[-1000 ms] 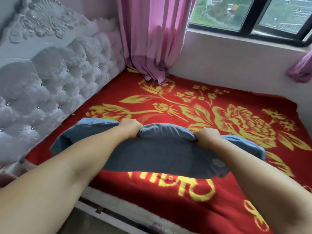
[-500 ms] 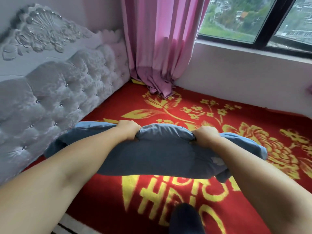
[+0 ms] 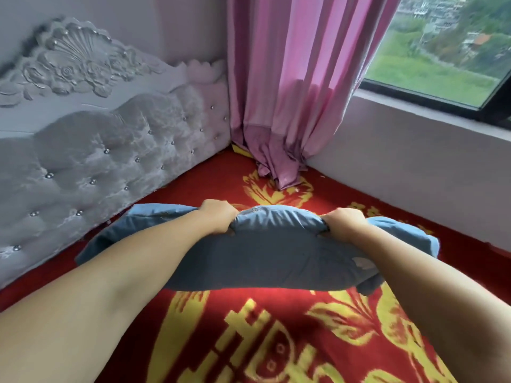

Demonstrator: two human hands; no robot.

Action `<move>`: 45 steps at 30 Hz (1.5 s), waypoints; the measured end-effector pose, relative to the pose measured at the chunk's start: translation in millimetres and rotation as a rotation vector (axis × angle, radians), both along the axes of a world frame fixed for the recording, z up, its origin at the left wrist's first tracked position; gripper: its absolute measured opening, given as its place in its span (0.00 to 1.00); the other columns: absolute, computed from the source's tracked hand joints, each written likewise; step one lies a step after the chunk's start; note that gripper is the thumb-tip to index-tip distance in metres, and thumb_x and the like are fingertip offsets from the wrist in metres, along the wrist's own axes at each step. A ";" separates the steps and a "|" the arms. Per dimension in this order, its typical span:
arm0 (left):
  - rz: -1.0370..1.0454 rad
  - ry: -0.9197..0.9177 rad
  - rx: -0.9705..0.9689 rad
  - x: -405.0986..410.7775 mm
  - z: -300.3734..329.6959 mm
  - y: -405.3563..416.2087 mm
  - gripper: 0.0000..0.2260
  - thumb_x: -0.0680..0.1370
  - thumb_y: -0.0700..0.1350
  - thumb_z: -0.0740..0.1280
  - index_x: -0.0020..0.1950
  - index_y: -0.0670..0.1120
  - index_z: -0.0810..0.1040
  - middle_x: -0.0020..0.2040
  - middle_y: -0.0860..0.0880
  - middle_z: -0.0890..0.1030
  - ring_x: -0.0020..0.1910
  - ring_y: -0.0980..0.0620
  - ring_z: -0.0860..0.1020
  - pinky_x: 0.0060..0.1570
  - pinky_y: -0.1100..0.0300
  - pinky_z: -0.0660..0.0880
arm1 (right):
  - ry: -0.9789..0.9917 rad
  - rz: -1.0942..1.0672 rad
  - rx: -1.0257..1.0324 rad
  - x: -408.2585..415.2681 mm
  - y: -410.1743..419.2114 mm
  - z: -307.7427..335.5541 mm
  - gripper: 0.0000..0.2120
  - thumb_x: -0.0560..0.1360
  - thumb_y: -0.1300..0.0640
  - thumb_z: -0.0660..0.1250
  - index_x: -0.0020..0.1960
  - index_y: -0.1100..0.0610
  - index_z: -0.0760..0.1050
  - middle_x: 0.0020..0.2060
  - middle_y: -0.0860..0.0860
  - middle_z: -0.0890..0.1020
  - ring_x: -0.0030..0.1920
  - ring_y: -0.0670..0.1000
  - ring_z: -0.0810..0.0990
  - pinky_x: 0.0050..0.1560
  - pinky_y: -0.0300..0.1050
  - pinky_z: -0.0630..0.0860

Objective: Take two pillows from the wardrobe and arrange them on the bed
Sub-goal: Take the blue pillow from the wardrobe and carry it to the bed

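Observation:
A blue-grey pillow (image 3: 265,258) hangs just above the bed (image 3: 276,341), which is covered by a red blanket with yellow flowers and lettering. My left hand (image 3: 218,217) grips the pillow's far edge left of its middle. My right hand (image 3: 345,223) grips the same edge further right. Both arms stretch forward over the blanket. The pillow's left end lies close to the headboard; whether it touches is hidden. No second pillow and no wardrobe are in view.
A grey tufted headboard (image 3: 96,161) with carved top runs along the left. A pink curtain (image 3: 290,92) hangs into the far corner and pools on the blanket. A white wall (image 3: 414,167) under a window (image 3: 442,51) bounds the bed's far side.
The pillow, held in both hands, has moved forward toward the far corner and headboard. The view has advanced over the bed; the bed's near edge has left the frame.

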State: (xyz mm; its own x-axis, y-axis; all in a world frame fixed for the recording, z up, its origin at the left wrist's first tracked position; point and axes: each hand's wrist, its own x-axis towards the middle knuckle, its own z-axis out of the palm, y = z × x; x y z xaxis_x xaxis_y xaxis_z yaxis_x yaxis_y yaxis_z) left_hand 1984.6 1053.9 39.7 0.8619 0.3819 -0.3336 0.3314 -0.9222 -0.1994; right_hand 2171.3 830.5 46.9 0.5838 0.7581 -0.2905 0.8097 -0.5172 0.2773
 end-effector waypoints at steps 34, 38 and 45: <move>-0.049 -0.060 -0.002 78.4 21.0 299.4 0.15 0.73 0.56 0.67 0.54 0.50 0.76 0.54 0.45 0.81 0.53 0.43 0.80 0.42 0.55 0.73 | -0.064 -0.024 0.124 61.7 274.1 27.6 0.12 0.75 0.43 0.63 0.53 0.47 0.77 0.52 0.49 0.83 0.54 0.54 0.81 0.42 0.43 0.68; -0.001 -0.050 -0.053 110.1 11.8 285.5 0.15 0.73 0.57 0.68 0.52 0.49 0.77 0.53 0.46 0.81 0.52 0.44 0.80 0.40 0.57 0.70 | -0.081 0.034 0.067 111.4 274.6 27.7 0.10 0.76 0.43 0.62 0.51 0.47 0.77 0.51 0.48 0.82 0.54 0.54 0.80 0.42 0.43 0.68; 0.224 -0.045 -0.174 193.7 -10.2 267.3 0.16 0.70 0.58 0.70 0.52 0.49 0.79 0.52 0.46 0.82 0.50 0.44 0.81 0.42 0.56 0.74 | -0.072 0.203 -0.021 227.4 296.8 25.1 0.14 0.76 0.43 0.62 0.56 0.47 0.77 0.55 0.49 0.82 0.57 0.54 0.79 0.46 0.44 0.69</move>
State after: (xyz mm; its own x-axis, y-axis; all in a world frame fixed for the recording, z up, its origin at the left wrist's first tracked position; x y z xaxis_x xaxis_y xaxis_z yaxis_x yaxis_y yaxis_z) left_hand 2178.3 1321.2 29.5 0.7778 0.5048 -0.3746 0.5357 -0.8440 -0.0251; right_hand 2398.6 1127.3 72.0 0.4394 0.8566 -0.2705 0.8745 -0.3390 0.3470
